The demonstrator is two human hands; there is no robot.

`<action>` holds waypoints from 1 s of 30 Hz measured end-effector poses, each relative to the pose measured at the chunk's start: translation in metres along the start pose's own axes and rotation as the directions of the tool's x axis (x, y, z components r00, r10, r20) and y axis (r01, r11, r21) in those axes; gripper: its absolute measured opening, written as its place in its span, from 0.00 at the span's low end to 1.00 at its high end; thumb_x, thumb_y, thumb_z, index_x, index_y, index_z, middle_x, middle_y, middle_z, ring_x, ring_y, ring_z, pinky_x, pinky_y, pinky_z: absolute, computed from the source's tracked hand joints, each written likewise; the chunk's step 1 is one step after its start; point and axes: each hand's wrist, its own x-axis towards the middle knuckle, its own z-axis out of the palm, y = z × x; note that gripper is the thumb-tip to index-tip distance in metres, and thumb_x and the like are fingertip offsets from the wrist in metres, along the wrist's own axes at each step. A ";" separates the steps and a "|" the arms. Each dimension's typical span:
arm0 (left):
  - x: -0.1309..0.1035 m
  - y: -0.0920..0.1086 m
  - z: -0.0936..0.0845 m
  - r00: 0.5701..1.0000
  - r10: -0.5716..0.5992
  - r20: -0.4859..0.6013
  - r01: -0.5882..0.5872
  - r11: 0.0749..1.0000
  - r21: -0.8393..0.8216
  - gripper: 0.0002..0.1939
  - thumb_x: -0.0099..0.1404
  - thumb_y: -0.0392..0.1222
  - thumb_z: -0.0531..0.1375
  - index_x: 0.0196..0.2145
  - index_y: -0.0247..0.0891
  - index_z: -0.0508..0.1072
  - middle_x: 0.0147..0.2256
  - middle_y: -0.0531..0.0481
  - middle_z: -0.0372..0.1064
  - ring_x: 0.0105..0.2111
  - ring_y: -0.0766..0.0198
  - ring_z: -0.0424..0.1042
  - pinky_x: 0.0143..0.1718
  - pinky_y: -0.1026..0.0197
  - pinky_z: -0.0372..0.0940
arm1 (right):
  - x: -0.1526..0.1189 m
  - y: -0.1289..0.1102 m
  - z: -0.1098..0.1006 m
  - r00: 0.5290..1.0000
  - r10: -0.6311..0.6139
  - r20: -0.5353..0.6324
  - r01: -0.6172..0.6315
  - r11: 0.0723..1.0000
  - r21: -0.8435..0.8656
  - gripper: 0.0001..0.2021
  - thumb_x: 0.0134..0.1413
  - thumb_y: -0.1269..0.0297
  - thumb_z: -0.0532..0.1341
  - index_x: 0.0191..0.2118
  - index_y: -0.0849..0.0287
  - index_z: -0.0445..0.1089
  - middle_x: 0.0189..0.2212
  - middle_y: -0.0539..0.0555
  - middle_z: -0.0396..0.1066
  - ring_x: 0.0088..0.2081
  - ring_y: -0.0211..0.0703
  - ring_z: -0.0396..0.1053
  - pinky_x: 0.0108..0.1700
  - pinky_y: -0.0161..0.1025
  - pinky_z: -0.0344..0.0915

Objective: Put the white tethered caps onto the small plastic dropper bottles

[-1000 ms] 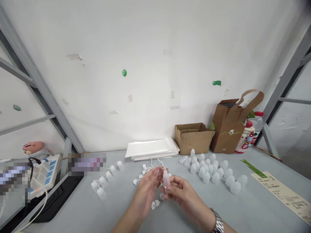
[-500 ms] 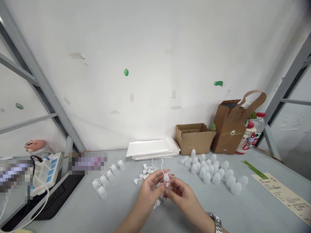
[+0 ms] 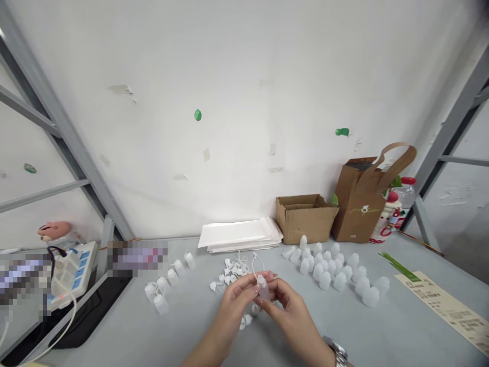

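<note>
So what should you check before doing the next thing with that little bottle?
1. Small bottle held by both the left hand and right hand: ok.
2. Bottle upright: ok.
3. Tip seated fully: cannot tell, fingers cover it.
4. Loose caps within reach on the table: ok.
5. More bottles standing nearby: ok.

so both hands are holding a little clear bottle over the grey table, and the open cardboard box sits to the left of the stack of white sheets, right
Not quite. The head view shows the cardboard box to the right of the stack of white sheets, not the left. The rest holds: the left hand and right hand hold a little clear bottle over the grey table.
</note>
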 end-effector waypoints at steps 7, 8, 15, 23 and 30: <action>0.005 -0.005 -0.002 0.999 -0.031 0.019 0.032 0.998 -0.063 0.16 0.52 0.41 0.61 0.39 0.35 0.76 0.42 0.41 0.73 0.49 0.50 0.66 0.46 0.55 0.62 | 0.002 0.004 0.001 0.992 0.095 0.089 -0.110 0.975 0.191 0.09 0.43 0.60 0.65 0.30 0.60 0.69 0.24 0.49 0.69 0.28 0.39 0.65 0.33 0.36 0.62; 0.006 -0.007 -0.003 0.999 -0.028 0.022 0.029 0.998 -0.047 0.17 0.52 0.43 0.61 0.40 0.35 0.75 0.43 0.40 0.73 0.48 0.49 0.67 0.43 0.55 0.64 | 0.003 0.003 0.001 0.989 0.104 0.109 -0.127 0.967 0.222 0.10 0.43 0.59 0.65 0.30 0.60 0.69 0.23 0.49 0.69 0.27 0.39 0.66 0.33 0.36 0.63; 0.015 -0.009 -0.014 0.981 0.057 -0.183 -0.063 0.998 -0.026 0.18 0.51 0.46 0.64 0.38 0.36 0.74 0.41 0.41 0.74 0.45 0.52 0.70 0.45 0.57 0.64 | 0.014 -0.003 -0.014 0.979 0.113 0.169 -0.121 0.992 0.038 0.14 0.48 0.56 0.60 0.38 0.59 0.70 0.32 0.54 0.71 0.34 0.44 0.68 0.38 0.40 0.64; 0.019 -0.010 -0.023 0.932 0.044 -0.360 -0.066 0.997 -0.049 0.25 0.55 0.48 0.61 0.49 0.41 0.62 0.42 0.41 0.70 0.38 0.54 0.73 0.22 0.64 0.66 | 0.020 -0.001 -0.040 0.976 0.004 0.218 0.110 0.855 -0.507 0.04 0.46 0.69 0.61 0.32 0.57 0.70 0.34 0.51 0.65 0.38 0.42 0.64 0.42 0.38 0.61; 0.016 -0.013 -0.020 0.934 0.106 -0.341 -0.109 0.994 0.010 0.18 0.56 0.50 0.59 0.41 0.45 0.59 0.44 0.43 0.70 0.40 0.52 0.73 0.20 0.66 0.65 | 0.016 0.010 -0.033 0.950 0.071 0.305 0.159 0.732 -0.662 0.06 0.47 0.74 0.59 0.32 0.58 0.69 0.34 0.52 0.66 0.38 0.42 0.64 0.41 0.36 0.59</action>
